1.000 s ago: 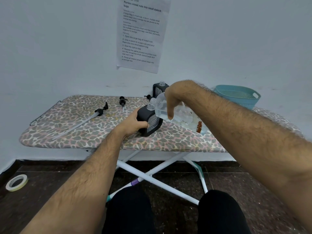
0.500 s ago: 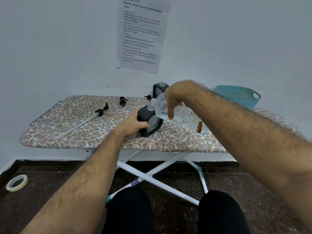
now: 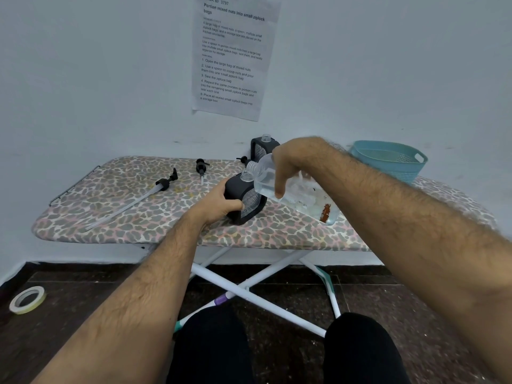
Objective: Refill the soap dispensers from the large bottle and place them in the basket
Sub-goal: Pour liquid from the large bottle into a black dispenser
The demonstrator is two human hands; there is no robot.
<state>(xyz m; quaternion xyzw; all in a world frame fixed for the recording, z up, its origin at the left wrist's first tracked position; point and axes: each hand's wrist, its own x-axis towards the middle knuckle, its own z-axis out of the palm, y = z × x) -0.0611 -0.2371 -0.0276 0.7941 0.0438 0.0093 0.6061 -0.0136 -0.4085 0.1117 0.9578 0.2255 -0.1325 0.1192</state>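
Observation:
My left hand (image 3: 219,202) grips a black soap dispenser (image 3: 243,202) that stands tilted on the leopard-print ironing board (image 3: 116,209), its clear neck uncapped. My right hand (image 3: 291,164) holds the large clear bottle (image 3: 293,191) tipped down to the left, its mouth at the dispenser's neck. Clear liquid fills the bottle's lower side. A second black dispenser (image 3: 261,146), also uncapped, stands behind by the wall. The teal basket (image 3: 390,159) sits at the board's far right with nothing showing inside.
A pump head with a long tube (image 3: 155,189) lies on the board's left half, and a shorter pump (image 3: 201,167) lies farther back. A paper sheet (image 3: 232,54) hangs on the wall. A tape roll (image 3: 27,299) lies on the dark floor, left.
The bottle has stayed tipped at the dispenser's neck. Both hands hold nearly the same place.

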